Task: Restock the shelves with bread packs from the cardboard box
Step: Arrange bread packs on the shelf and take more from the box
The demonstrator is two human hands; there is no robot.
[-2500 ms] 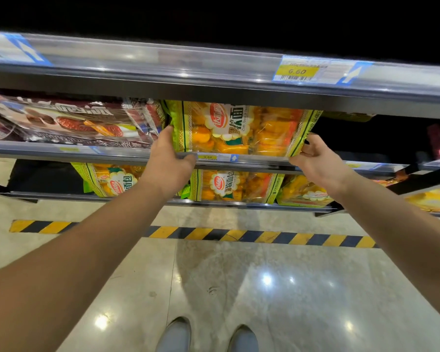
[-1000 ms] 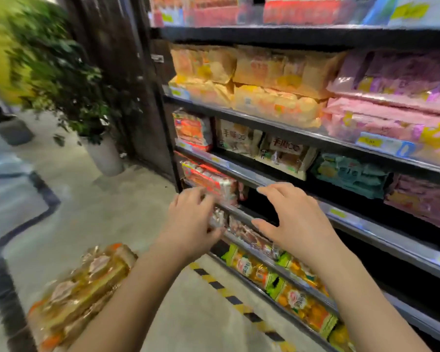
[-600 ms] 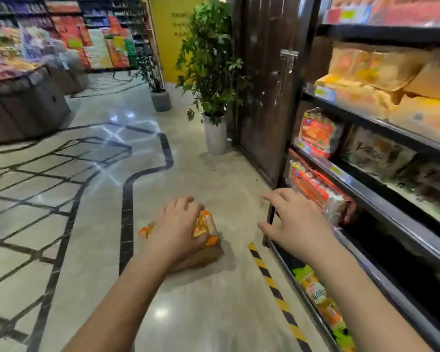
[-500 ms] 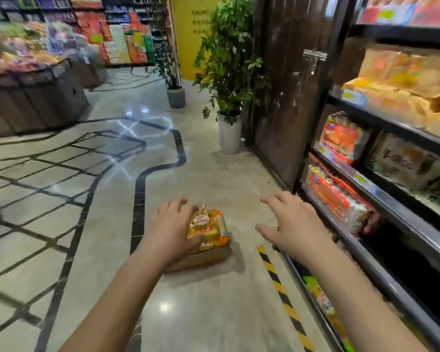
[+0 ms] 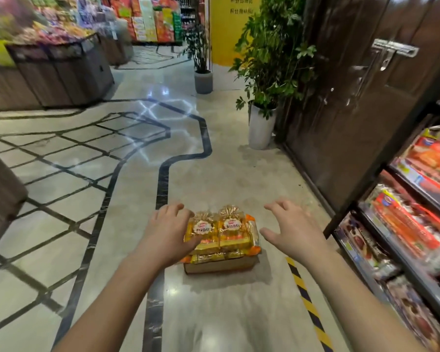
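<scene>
Yellow-wrapped bread packs piled in the shallow brown cardboard box on the floor — we've turned back from the shelves.
Left hand and right hand spread open, empty, now flanking the packs — next pickup looks imminent.

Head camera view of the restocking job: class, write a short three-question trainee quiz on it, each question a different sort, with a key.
1. True or false: the cardboard box stands on a shelf.
2. Which hand is closer to the yellow bread packs? A) left hand B) right hand C) neither hand is in view
3. Fill in: beside the dark door stands a potted ____ in a white pot.

Key:
1. False; it sits on the floor, with the bread packs piled in it.
2. A; its fingers appear to touch the packs, while the right hand hovers open, apart from them.
3. plant
</scene>
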